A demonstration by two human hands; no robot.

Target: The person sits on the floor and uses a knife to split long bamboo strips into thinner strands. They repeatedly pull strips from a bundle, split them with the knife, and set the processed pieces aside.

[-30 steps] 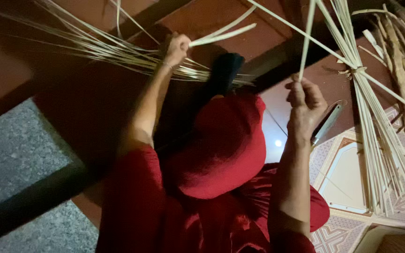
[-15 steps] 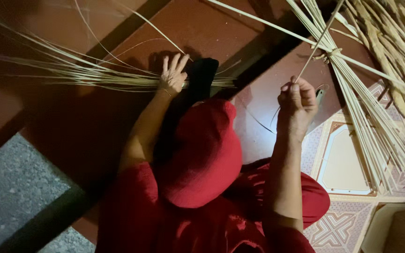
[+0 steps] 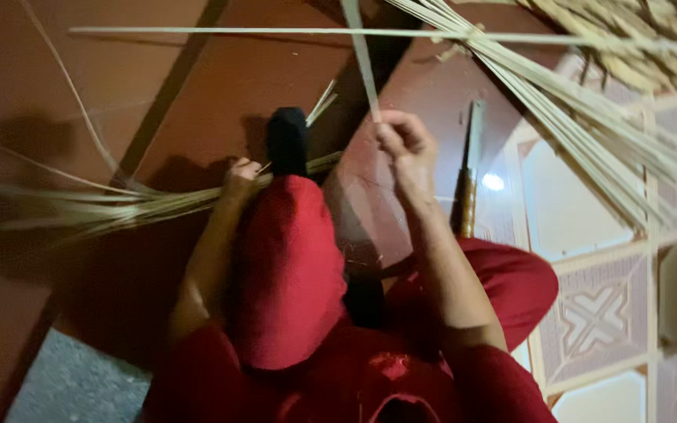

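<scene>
Right hand has dropped lower, fingers pinching one strip. Left hand grips strip bundle lying on red floor, nr patterned tiles, knife beside.

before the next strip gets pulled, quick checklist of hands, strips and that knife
1. Right hand pinches a single flat strip that runs up out of the picture: ok.
2. Left hand lies on the loose bundle of strips spread to the left: ok.
3. Knife lies on the floor, close to the right forearm: not ok.
4. Tied bundle is bound at its knot, strips fanning right: ok.
5. Strip free of the long cross strip: cannot tell.
</scene>
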